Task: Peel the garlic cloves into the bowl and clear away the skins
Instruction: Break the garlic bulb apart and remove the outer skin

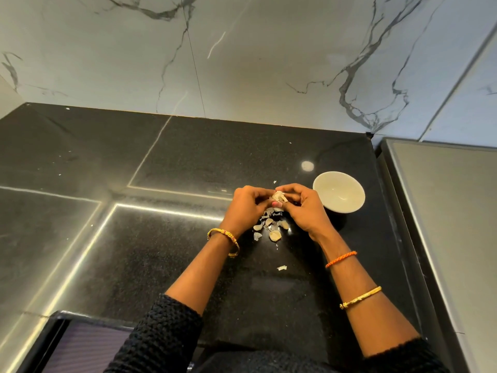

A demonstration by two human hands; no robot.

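both hands' fingers [285, 190] curl round one garlic clove [278, 197] (pinched).

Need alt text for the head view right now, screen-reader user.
Both hands, left hand and right hand, pinch a garlic piece over a black counter. Loose skins lie beneath them; a white bowl sits to the right.

Kitchen: we note a polished black granite worktop [188, 162], marble-veined wall tiles [269, 49], white bowl [338, 191], garlic skins [271, 230].
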